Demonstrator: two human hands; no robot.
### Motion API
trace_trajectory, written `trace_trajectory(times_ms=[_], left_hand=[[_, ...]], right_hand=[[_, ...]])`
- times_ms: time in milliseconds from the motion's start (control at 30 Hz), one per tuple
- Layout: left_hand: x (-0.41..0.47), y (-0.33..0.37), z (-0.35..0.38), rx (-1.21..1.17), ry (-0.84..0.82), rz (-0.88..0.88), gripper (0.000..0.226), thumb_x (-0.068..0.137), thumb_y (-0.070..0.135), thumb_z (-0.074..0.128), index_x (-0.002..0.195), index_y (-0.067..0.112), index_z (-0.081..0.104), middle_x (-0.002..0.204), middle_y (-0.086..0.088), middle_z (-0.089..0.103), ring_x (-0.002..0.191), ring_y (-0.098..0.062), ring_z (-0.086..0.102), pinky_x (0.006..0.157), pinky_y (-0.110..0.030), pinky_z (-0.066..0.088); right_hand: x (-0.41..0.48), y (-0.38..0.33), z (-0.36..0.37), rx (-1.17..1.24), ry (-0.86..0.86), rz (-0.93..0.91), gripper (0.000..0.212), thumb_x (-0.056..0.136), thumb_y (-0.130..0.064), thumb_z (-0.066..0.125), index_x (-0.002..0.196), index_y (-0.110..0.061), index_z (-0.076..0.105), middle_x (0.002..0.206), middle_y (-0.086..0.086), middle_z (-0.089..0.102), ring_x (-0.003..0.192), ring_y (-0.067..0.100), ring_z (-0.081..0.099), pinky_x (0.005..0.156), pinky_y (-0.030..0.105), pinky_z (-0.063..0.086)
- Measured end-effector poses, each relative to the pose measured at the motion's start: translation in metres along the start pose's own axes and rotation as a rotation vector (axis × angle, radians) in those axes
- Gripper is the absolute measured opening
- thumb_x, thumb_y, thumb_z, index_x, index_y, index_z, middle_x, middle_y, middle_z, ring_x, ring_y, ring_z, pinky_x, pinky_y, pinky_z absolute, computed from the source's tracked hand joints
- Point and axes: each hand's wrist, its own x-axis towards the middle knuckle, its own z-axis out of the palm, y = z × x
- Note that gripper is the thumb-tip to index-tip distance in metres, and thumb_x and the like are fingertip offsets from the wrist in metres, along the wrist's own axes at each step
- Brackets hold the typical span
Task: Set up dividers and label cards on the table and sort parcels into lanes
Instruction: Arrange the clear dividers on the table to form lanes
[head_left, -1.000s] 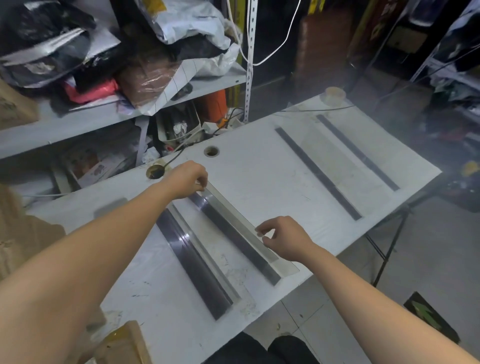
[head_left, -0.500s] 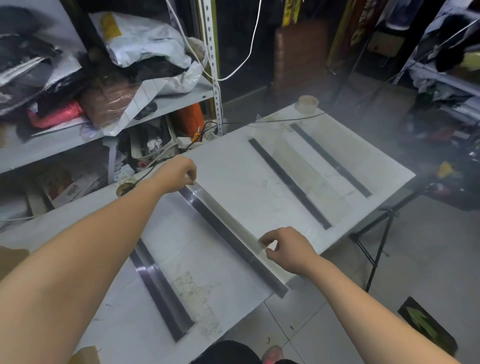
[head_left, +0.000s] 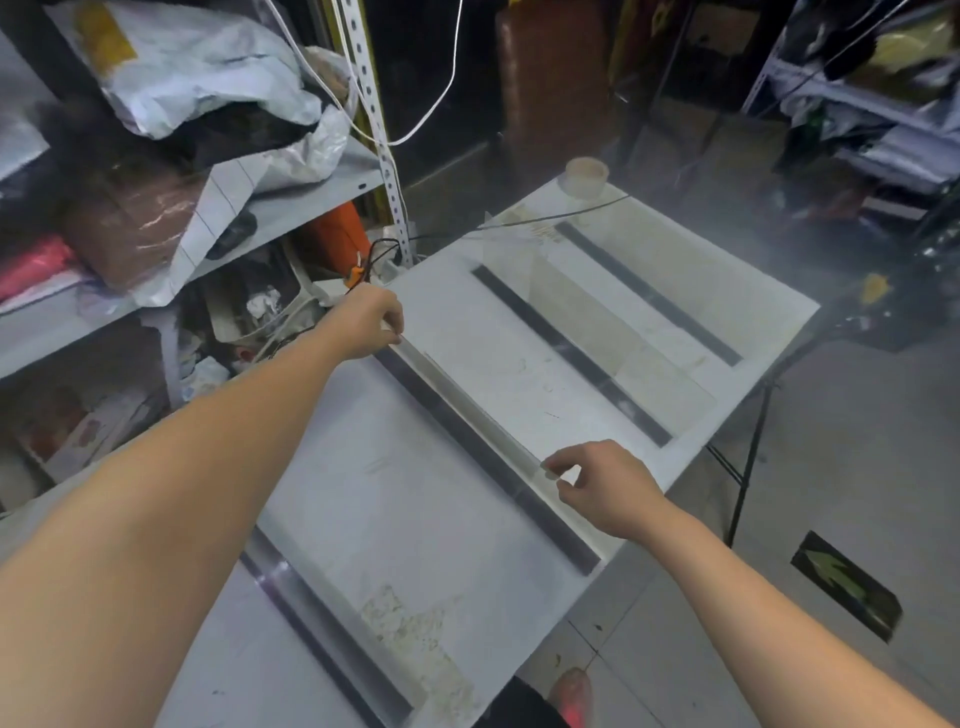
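On the white rectangular table (head_left: 332, 499) lie four long clear acrylic dividers with dark base strips, roughly parallel across it; the left hand (head_left: 366, 322) pinches the far end of the second clear divider (head_left: 467, 421), fingers (head_left: 392, 325) closed on its upper edge; the right hand (head_left: 605, 486) holds the near end, thumb and forefinger pressed together on the clear edge; another dark-based divider (head_left: 322, 629) lies nearer the left, apart from it; two more dividers (head_left: 571, 356) stand toward the far right end; a pale roll of tape (head_left: 586, 176) sits at the far corner; grey metal shelves (head_left: 291, 208) crowded with bagged parcels (head_left: 197, 88) stand behind the table.
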Motion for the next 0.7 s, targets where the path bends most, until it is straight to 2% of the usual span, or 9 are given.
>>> trace_trajectory(times_ms=[133,333,500,600,700], left_hand=[[0.019,-0.008,0.002,0.011,-0.021,0.046,0.007,0.079,0.009,0.078,0.083,0.01,0.072,0.087,0.001,0.065,0.089,-0.021,0.062,0.085,-0.039,0.052],[0.038,-0.014,0.012,0.015,-0.017,0.058,0.007,0.08,0.013,0.079,0.084,0.016,0.073,0.087,0.007,0.062,0.088,-0.016,0.059,0.085,-0.041,0.053],[0.039,-0.02,0.015,-0.01,0.001,0.08,0.008,0.08,0.013,0.08,0.084,0.014,0.072,0.086,0.006,0.062,0.087,-0.017,0.06,0.082,-0.039,0.053],[0.038,-0.021,0.018,-0.045,0.033,0.073,0.009,0.08,0.011,0.08,0.084,0.013,0.072,0.089,0.002,0.064,0.087,-0.017,0.059,0.081,-0.032,0.047],[0.036,-0.021,0.022,-0.074,0.065,0.074,0.01,0.08,0.008,0.079,0.087,0.009,0.072,0.091,-0.003,0.066,0.087,-0.018,0.059,0.081,-0.03,0.045]], right_hand=[[-0.001,-0.001,0.004,-0.003,-0.022,0.05,0.028,0.09,-0.022,0.056,0.109,-0.038,0.069,0.105,-0.027,0.067,0.069,-0.008,0.056,0.061,0.015,0.038],[-0.002,-0.005,0.013,0.011,-0.008,0.08,0.03,0.089,-0.02,0.055,0.109,-0.037,0.069,0.091,-0.03,0.06,0.068,-0.007,0.056,0.064,0.022,0.04],[-0.001,-0.008,0.014,-0.01,0.006,0.083,0.032,0.091,-0.019,0.054,0.114,-0.035,0.068,0.109,-0.023,0.068,0.076,0.001,0.058,0.067,0.025,0.041],[-0.001,-0.007,0.014,-0.037,0.016,0.093,0.032,0.092,-0.019,0.053,0.116,-0.035,0.068,0.112,-0.023,0.068,0.079,0.002,0.057,0.061,0.019,0.036],[-0.002,-0.008,0.014,-0.048,0.016,0.099,0.033,0.093,-0.02,0.053,0.117,-0.036,0.067,0.112,-0.024,0.068,0.079,0.002,0.056,0.062,0.022,0.035]])
